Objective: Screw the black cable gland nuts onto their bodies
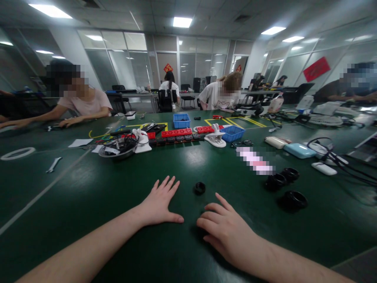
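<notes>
Left hand: the left hand (159, 204) lies palm down on the green counter (118, 239), fingers spread wide, gripping nothing
Right hand: the right hand (226, 228) is held low over the counter, fingers loosely bent with the index finger reaching out furthest, nothing visible in its grasp; whether it touches the surface I cannot tell
Small black ring: the small black ring (200, 192) sits on the counter just beyond the gap between the hands, touched by neither
Larger black rings: three larger black rings (295, 205) stand near each other, to the right and well apart from the small one
Cases: a cream case (277, 142) and a light blue case (299, 150) lie side by side beyond those rings
Middle row: red blocks (176, 133) run between two white clip stands (216, 138), with a blue bin (182, 121) behind
Left side: a metal bowl (118, 154) holding cables; a wrench (54, 165) lies nearer the left edge
Co-workers: a person in a pale pink top (88, 104) sits at left, and one in a white T-shirt (218, 96) sits across
</notes>
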Available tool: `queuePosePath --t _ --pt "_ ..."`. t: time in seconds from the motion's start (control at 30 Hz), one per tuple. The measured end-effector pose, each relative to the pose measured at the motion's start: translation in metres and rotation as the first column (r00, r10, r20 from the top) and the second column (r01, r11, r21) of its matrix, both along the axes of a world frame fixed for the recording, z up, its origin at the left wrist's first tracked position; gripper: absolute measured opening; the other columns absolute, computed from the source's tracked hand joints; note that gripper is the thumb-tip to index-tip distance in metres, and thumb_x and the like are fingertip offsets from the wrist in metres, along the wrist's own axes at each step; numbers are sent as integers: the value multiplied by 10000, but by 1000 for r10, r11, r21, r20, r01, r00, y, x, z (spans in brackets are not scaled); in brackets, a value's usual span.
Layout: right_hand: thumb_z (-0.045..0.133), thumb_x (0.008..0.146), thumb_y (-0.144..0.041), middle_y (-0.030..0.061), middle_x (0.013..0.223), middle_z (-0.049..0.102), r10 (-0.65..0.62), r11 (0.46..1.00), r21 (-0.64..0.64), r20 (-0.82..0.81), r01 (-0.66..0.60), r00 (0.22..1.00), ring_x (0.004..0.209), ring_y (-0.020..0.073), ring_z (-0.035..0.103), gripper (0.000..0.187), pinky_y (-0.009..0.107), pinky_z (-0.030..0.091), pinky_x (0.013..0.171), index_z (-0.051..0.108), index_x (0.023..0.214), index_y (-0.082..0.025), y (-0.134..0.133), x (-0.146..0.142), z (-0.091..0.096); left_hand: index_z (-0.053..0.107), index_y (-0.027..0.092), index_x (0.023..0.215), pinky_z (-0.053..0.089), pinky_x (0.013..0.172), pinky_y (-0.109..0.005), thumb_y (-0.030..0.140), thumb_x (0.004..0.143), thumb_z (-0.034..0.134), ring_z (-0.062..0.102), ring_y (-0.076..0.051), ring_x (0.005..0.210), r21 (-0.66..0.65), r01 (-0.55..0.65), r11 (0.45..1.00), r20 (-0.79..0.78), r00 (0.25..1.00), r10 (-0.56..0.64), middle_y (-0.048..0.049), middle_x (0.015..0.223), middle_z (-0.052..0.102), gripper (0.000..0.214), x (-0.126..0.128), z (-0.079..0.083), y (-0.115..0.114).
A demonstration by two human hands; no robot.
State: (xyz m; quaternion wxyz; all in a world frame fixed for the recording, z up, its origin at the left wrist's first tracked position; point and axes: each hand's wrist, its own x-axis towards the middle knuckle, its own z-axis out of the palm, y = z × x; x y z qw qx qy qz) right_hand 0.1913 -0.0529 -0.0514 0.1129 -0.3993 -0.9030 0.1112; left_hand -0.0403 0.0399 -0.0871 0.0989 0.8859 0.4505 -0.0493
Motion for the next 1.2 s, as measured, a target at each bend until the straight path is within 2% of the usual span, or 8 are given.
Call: queuePosePath --t 0.1,0.2,0.3,0.37,0.43,0.63,1.0,1.2 --pt "516 798 -199 7 960 625 -100 995 -10 -6 100 995 966 188 516 257 515 183 1039 553 1044 -266 -16 11 0 79 180 1403 66 1040 -550 817 583 396 -3 -330 1330 -3 -2 1000 6 1000 2 -120 1464 12 1086 -1 -1 0" --pt "513 792 -200 15 941 634 -178 983 39 -37 180 983 915 194 546 243 510 292 989 560 1022 -262 -29 23 -4 78 190 1404 67 1040 -550 804 598 405 -2 -329 1329 -4 -3 1000 6 1000 3 -111 1466 10 1065 -1 -1 1" --pt "482 806 -203 46 919 632 -241 957 153 -63 248 968 849 188 576 235 401 457 836 565 1022 -240 -42 38 -15 81 189 1403 68 1042 -546 803 601 404 2 -327 1330 -5 -4 1000 -1 1000 4 -113 1465 13 1061 -1 -1 1" --pt "438 835 -238 67 892 631 -293 918 254 -89 306 952 780 171 596 232 301 507 683 572 1024 -219 -51 50 -23 84 188 1403 72 1043 -545 805 602 398 3 -325 1330 -5 -8 1000 -3 1000 8 -114 1465 18 1059 -1 -1 1" --pt "416 853 -286 64 875 634 -354 869 325 -116 372 928 728 148 611 242 243 513 610 582 1016 -218 -60 62 -31 80 192 1403 76 1042 -545 806 604 394 4 -323 1331 -7 -12 1000 -4 1000 12 -111 1466 18 1055 0 0 1" --pt "416 845 -433 39 880 654 -517 741 425 -134 520 846 696 143 647 304 209 536 575 611 994 -255 -78 94 -43 82 193 1402 81 1042 -542 810 599 393 10 -321 1331 -29 -20 999 -15 1000 20 -109 1465 12 1059 1 3 0" --pt "351 786 -636 71 928 635 -735 603 278 -168 747 656 683 184 652 514 251 528 504 605 1006 -247 -89 141 -54 77 209 1402 90 1041 -540 795 614 401 18 -323 1331 -7 -18 1000 -8 1000 18 -102 1465 15 1034 0 0 0" --pt "375 776 -610 73 956 625 -817 535 169 -148 828 558 718 200 652 466 274 519 520 583 1020 -272 -82 171 -53 88 185 1402 91 1042 -537 805 610 387 17 -316 1332 -10 -28 1000 -28 999 28 -114 1463 20 1049 3 5 -2"
